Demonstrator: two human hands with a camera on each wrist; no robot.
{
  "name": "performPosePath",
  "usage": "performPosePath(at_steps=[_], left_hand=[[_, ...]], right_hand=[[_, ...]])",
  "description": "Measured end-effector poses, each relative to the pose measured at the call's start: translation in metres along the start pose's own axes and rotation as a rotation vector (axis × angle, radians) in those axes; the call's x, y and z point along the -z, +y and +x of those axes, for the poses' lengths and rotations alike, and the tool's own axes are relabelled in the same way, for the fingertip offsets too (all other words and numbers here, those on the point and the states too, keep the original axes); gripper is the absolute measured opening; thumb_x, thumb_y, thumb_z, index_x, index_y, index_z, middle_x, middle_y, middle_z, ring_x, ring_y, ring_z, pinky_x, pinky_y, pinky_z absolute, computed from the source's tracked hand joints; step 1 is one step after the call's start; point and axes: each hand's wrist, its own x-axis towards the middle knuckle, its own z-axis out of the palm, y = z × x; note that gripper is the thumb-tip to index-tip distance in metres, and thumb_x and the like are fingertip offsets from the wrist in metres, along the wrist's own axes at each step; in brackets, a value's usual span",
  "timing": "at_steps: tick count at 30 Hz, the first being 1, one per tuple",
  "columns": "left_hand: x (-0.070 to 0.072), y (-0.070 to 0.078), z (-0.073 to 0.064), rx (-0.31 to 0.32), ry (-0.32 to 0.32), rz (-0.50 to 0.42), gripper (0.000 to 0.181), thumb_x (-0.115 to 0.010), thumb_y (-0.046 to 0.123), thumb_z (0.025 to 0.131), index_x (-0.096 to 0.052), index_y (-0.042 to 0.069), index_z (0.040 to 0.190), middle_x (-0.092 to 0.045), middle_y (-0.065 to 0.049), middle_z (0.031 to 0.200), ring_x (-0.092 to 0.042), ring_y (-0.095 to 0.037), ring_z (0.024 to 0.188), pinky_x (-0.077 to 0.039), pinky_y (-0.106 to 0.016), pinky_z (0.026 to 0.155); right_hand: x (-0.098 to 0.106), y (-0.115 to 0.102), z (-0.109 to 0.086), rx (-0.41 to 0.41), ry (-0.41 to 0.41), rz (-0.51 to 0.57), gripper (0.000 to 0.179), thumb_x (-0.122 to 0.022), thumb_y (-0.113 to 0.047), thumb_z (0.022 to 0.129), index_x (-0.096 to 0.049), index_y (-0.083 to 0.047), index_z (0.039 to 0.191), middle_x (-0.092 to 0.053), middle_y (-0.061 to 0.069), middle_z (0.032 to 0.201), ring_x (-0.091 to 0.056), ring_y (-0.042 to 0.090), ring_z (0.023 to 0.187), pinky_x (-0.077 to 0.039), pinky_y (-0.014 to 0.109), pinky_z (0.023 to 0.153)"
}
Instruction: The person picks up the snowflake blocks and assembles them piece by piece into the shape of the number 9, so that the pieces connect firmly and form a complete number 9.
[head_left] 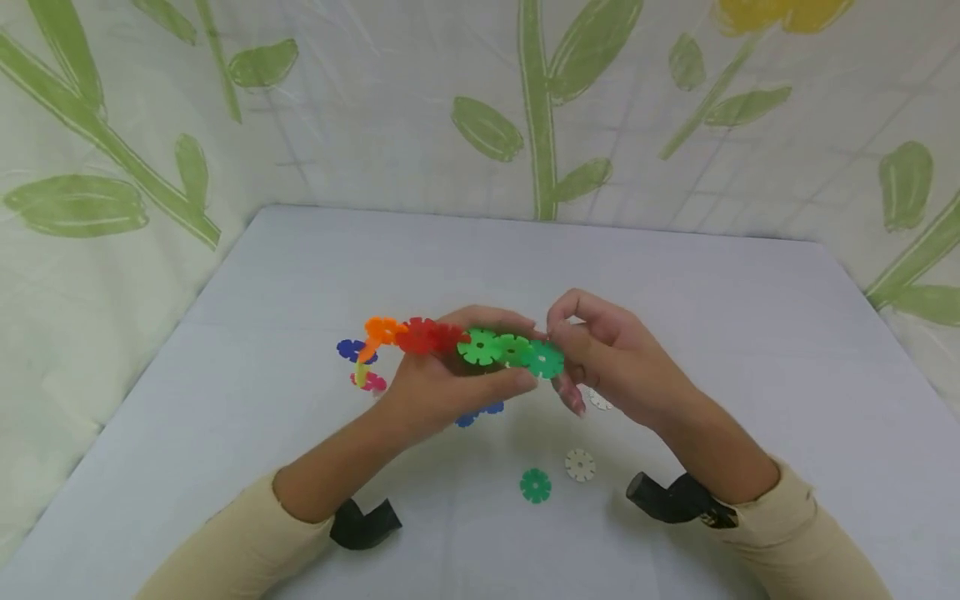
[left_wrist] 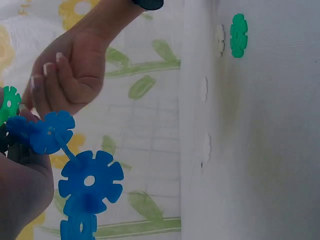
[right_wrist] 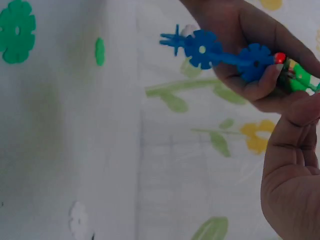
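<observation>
A chain of interlocked notched plastic discs [head_left: 417, 336] hangs above the table, running from orange through red to green. My left hand [head_left: 431, 387] grips it from below, the thumb lying along the near side of the green discs. At the chain's right end, my right hand [head_left: 618, 362] pinches the edge of a teal-green disc [head_left: 545, 359] between thumb and index finger. Blue discs [left_wrist: 90, 180] dangle beneath the left hand. Further linked pieces in dark blue [head_left: 352, 350], yellow and pink [head_left: 369, 381] trail off at the left.
On the white table [head_left: 262, 500] lie a loose green disc [head_left: 536, 486] and a white disc [head_left: 580, 465]. Another white disc [head_left: 601, 400] is partly covered by the right hand. Black wrist mounts [head_left: 365, 525] stick out from both sleeves. A leaf-patterned curtain [head_left: 375, 133] stands behind the table.
</observation>
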Motion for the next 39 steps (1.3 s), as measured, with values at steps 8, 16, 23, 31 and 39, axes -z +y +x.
performPosePath(at_steps=[8,16,23,31,39], left_hand=[[0.012,0.010,0.001,0.003,0.103,-0.026,0.040,-0.077,0.006,0.086,-0.065,0.013,0.123,-0.067,-0.006,0.119,-0.065,-0.029,0.105,-0.059,-0.037,0.080],[0.017,0.013,0.001,-0.016,0.124,-0.084,0.036,-0.074,0.006,0.087,-0.065,0.013,0.121,-0.066,-0.012,0.115,-0.065,-0.034,0.099,-0.059,-0.034,0.077],[0.017,0.013,0.001,-0.001,0.134,-0.092,0.033,-0.074,0.008,0.088,-0.065,0.013,0.120,-0.066,-0.012,0.115,-0.064,-0.034,0.101,-0.058,-0.034,0.077],[0.015,0.014,0.001,0.006,0.122,-0.092,0.032,-0.075,0.010,0.088,-0.066,0.013,0.118,-0.067,-0.013,0.111,-0.065,-0.034,0.098,-0.058,-0.033,0.076],[0.013,0.014,0.000,0.070,0.103,-0.044,0.033,-0.075,0.009,0.087,-0.066,0.013,0.118,-0.067,-0.006,0.117,-0.065,-0.031,0.102,-0.058,-0.037,0.079]], right_hand=[[-0.006,0.025,0.002,-0.334,-0.371,-0.750,0.014,-0.071,-0.016,0.095,-0.068,-0.016,0.108,-0.059,-0.009,0.083,-0.055,0.009,0.076,-0.052,0.027,0.067],[-0.039,0.041,0.000,-0.516,-0.586,-1.017,0.036,-0.091,-0.021,0.074,-0.060,-0.023,0.093,-0.052,-0.012,0.083,-0.049,0.007,0.081,-0.047,0.021,0.071],[-0.039,0.035,0.000,-0.511,-0.544,-1.035,0.029,-0.085,-0.022,0.081,-0.056,-0.023,0.079,-0.050,-0.012,0.069,-0.047,0.005,0.066,-0.043,0.022,0.061],[-0.011,-0.001,-0.003,0.047,-0.122,-0.728,0.013,-0.068,-0.002,0.095,-0.064,-0.014,0.096,-0.057,-0.007,0.076,-0.052,0.007,0.063,-0.047,0.023,0.057],[-0.011,-0.026,-0.009,0.315,0.169,-0.598,0.032,-0.061,0.019,0.086,-0.062,0.003,0.113,-0.064,0.007,0.082,-0.059,0.014,0.065,-0.047,0.023,0.050]])
